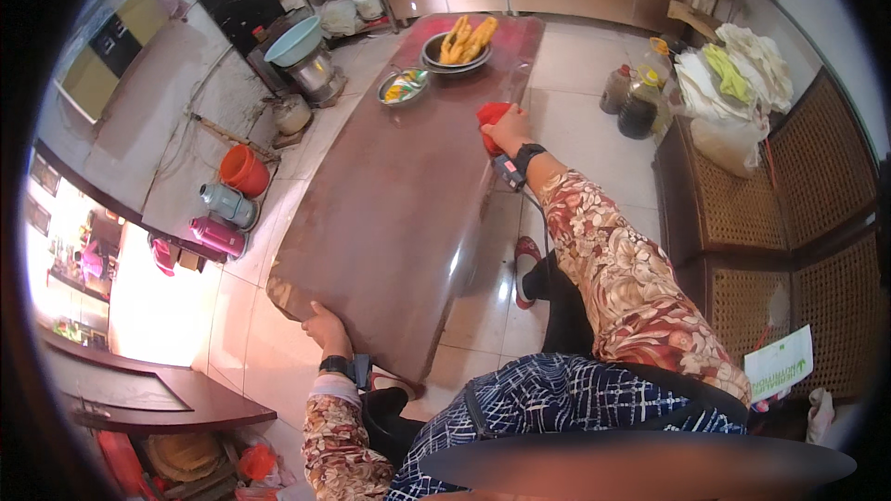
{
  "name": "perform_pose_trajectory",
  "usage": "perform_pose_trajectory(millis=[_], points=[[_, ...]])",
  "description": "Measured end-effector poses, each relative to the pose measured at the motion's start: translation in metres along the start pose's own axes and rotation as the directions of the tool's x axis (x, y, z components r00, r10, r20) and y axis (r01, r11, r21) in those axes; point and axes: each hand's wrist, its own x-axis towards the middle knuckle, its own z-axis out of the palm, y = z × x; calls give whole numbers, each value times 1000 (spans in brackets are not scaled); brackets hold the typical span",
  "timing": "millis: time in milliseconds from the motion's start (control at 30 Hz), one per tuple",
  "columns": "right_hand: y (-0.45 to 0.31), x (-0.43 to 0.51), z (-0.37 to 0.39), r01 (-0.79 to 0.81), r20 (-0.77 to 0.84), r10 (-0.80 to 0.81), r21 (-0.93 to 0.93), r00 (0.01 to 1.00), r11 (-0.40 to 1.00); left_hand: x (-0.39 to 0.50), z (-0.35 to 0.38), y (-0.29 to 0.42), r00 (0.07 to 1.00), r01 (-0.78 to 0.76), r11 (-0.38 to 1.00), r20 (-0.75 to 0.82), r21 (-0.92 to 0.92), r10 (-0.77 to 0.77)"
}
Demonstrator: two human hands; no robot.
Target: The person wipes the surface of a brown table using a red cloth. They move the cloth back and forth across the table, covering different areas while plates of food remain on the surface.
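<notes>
A long brown table (390, 195) stretches out in front of me. My right hand (509, 131) holds a red cloth (489, 126) at the table's right edge, bunched under the fingers. At the near left corner, my left hand (326, 328) rests on the table's edge with the thumb on top; its other fingers are partly hidden. Toward the far end stands a metal bowl (456, 69) heaped with fried dough sticks (468, 40). Left of it sits a smaller metal bowl (403, 88) with yellow, green and white contents that I cannot make out.
Cane-backed wooden seats (738, 216) line the right side, with white bags (724, 76) piled on one. Several large bottles (637, 108) stand on the floor nearby. To the left are an orange bucket (244, 170), thermos flasks (219, 235) and a blue basin (294, 42). A cabinet (174, 396) is at lower left.
</notes>
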Motion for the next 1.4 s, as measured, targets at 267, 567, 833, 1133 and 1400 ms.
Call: perform_pose_trajectory(millis=[267,567,833,1133,1400], points=[[-18,-67,1,100,13,-99,-180,995,979,-9,19,18,1000,6,1000,22,-1,-6],[-4,-176,6,577,210,-547,-124,811,808,4,26,6,999,-38,997,34,-72,40],[-17,-60,16,231,-13,-236,-156,972,960,-4,28,18,1000,4,1000,17,-23,-4],[-3,-179,10,570,106,-560,-168,821,804,-3,25,12,999,-48,997,15,-62,49],[-15,-83,6,505,-30,-514,-152,857,850,0,17,11,1000,8,999,-10,-37,-8]])
